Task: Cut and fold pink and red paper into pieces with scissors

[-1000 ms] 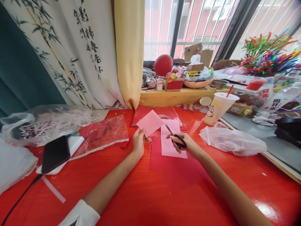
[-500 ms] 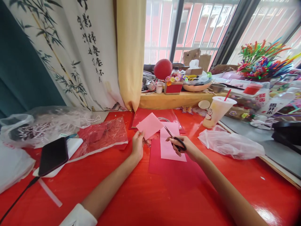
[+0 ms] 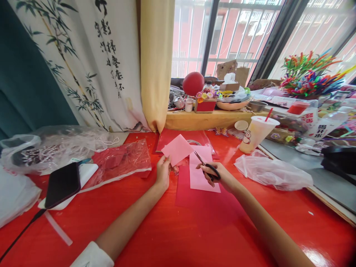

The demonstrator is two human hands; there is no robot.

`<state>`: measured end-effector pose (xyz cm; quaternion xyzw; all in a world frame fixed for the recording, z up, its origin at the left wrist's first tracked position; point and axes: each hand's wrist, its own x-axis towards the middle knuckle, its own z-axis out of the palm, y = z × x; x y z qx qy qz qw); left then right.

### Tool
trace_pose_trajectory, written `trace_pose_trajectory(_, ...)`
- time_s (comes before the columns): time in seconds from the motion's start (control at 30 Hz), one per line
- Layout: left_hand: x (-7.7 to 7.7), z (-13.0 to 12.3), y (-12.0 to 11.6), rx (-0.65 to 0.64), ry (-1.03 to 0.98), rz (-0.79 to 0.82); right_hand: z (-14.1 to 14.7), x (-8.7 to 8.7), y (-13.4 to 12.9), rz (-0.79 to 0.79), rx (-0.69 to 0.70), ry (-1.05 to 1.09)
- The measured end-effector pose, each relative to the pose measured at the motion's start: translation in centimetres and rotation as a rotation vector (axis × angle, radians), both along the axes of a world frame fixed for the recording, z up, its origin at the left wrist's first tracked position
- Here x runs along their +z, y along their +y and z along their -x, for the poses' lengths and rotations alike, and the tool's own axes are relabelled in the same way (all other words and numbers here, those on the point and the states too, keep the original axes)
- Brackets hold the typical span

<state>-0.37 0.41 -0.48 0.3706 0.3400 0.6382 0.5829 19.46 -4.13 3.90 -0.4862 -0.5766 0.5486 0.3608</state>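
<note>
My left hand pinches the lower left edge of a pink square of paper, held up with one corner toward the top. Black-handled scissors are in my right hand, fingers around the handles. Their blades point up and left, with the tips close to the right corner of the square; whether they touch it I cannot tell. Beneath the scissors lies a longer pink sheet, resting on a dark red sheet.
All this is on a red table. Left lie a phone with a cable and a clear plastic packet. To the right stand a drink cup and a crumpled plastic bag. A cluttered ledge runs behind.
Hands, paper and scissors keep nearly the same place. The whole view has shifted very slightly.
</note>
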Motion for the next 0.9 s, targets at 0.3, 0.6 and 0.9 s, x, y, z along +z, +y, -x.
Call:
trace_pose_trajectory(0.3,0.08,-0.01,0.0,-0.003,0.01,-0.002,-0.1,0.07,-0.02,0.006,0.017,0.003)
trace_pose_trajectory(0.6,0.07,0.04,-0.05,-0.013,0.024,-0.019,-0.16,0.05,-0.03,-0.006,0.014,-0.014)
trace_pose_trajectory(0.9,0.38,-0.19,-0.54,-0.066,0.076,-0.046,-0.2,-0.15,0.01,-0.002,0.001,0.02)
